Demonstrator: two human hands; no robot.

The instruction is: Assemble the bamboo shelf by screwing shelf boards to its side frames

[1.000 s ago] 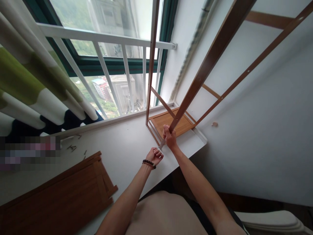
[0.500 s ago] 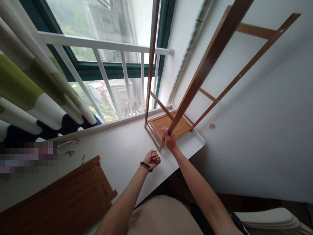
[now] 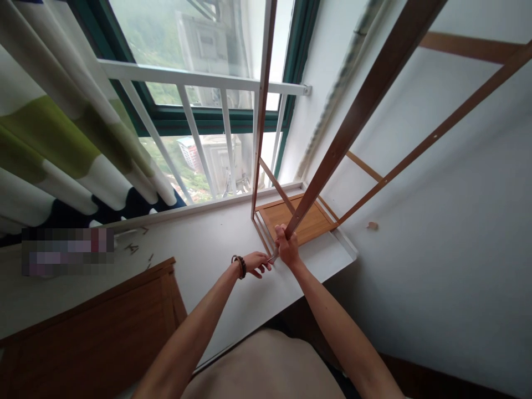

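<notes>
"How does the tall, slim-legged brown wooden frame [image 3: 347, 136] lie from the hands?"

"Ahead, on the smooth white ledge [image 3: 216, 238], long axis rising away. The right hand [image 3: 286, 245] is nearer, wrapped low around the frame's near leg."

"And the left hand [image 3: 257, 263]?"

"Just left of that leg, fingertips pinching a thin, silvery metal rod [image 3: 271, 259]; its far end is too small to make out."

"Other wood?"

"Well left of the frame, a flat, dark brown, rectangular wooden panel [image 3: 124, 310]."

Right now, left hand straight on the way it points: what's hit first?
Likely the wooden post, at its lower end, then the right hand gripping it; depth there is unclear.
</notes>
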